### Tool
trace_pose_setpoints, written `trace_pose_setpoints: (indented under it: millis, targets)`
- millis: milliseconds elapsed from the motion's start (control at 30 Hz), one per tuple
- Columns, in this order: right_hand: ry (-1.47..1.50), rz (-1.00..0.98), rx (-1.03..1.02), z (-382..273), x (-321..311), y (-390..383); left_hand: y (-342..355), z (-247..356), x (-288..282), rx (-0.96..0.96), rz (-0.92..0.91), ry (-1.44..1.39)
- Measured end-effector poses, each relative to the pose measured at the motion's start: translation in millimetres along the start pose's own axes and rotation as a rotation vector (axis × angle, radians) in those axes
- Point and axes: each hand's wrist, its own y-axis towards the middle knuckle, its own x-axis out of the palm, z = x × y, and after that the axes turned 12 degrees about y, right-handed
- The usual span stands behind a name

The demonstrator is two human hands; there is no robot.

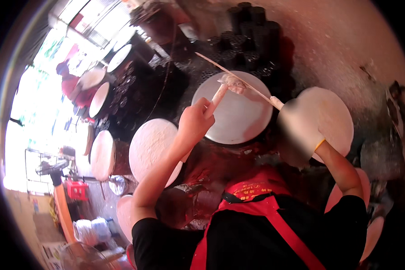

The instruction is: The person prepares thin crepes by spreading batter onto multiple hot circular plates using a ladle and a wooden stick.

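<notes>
My left hand (196, 118) is closed round a short, thick pale handle (217, 100). A lumpy, whitish wad (234, 84) sits at its far end, over the round grey griddle plate (238, 114). On the right, a blur covers most of my right hand (301, 128), which has a yellow band at the wrist. A long, thin stick (231, 73) with a pale grip runs up and left from that hand and crosses above the plate near the wad. Whether stick and wad touch, I cannot tell.
Round pale-topped plates stand on both sides, one at the left (154, 148) and one at the right (330, 119). Black perforated cylinders (245, 38) are stacked behind the griddle. A standing fan (54, 168) and a red crate (78, 191) are far left. Another person (71, 85) is beyond.
</notes>
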Motion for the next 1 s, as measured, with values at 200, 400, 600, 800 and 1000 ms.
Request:
trace_pose_setpoints:
  millis: [200, 400, 600, 800, 1000]
  targets:
    - [1.118, 0.021, 0.842, 73.1, 23.9, -83.5, 14.2, 7.4, 119.5, -0.320, -0.162, -0.675]
    - [0.420, 0.304, 0.338, 110.9, 110.3, -89.2, 43.2, 11.0, 224.2, -0.484, -0.119, -1.015]
    - [-0.132, 0.205, 0.497, 83.3, 127.5, -17.8, 75.7, -23.2, 225.3, -0.509, -0.069, -1.181]
    - [0.679, 0.534, 0.249, 176.4, 179.5, 58.7, 110.2, -15.8, 156.2, -0.405, -0.344, -1.663]
    - [1.577, 0.674, 0.520, 104.9, 197.1, -13.1, 109.4, 25.9, 68.5, -0.108, -0.315, -1.415]
